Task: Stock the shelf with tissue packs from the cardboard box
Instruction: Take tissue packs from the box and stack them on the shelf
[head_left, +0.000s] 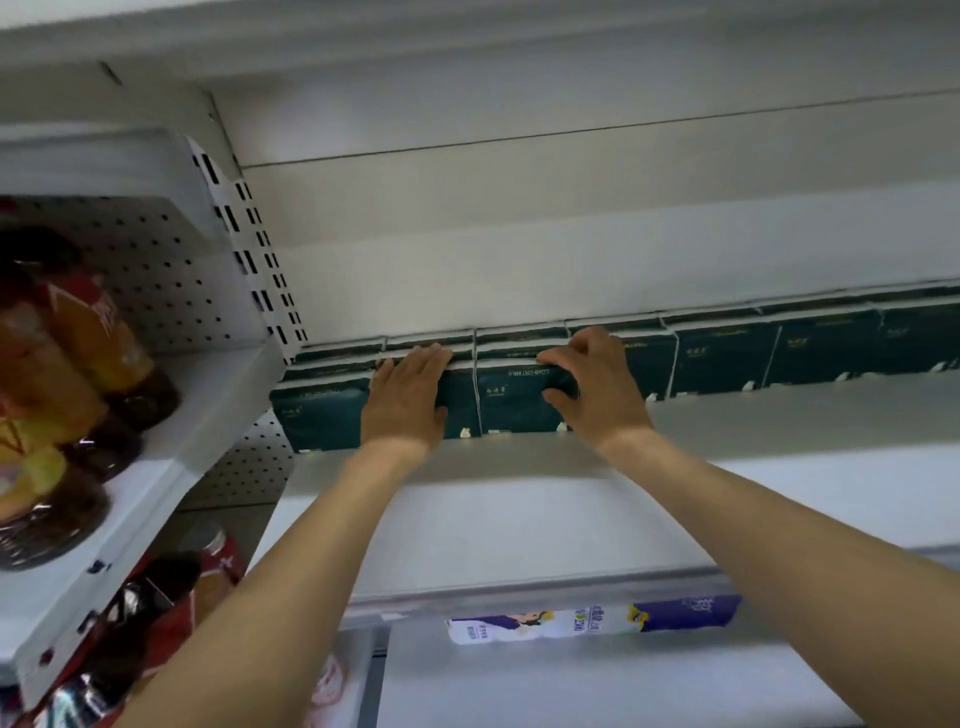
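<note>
Both forearms enter from the bottom edge, bare, converging upward onto the white shelf (519, 519).

Left hand (402, 402): fingers together and extended, palm laid flat against the front face of a dark green tissue pack (457, 400), fingertips reaching over its top edge. Nothing is clasped; the hand presses rather than grips.

Right hand (597, 387): fingers curled over the top front edge of the neighbouring tissue pack (511, 402), thumb below on the pack's face. A narrow pinch on the pack's upper right corner.

Packs: both stand on the shelf, touching each other side to side, near the shelf's left end. One more pack (319, 421) stands to the left of them, against the perforated upright. These three sit forward of the others. A row of like green packs (727, 353) runs rightward behind, further back on the shelf, with a second tier visible on top.

Surroundings: bottles with orange labels (78, 338) on the adjoining left-hand shelf unit. A white and purple package (592, 621) lies on the level below. Cardboard box not in frame.
</note>
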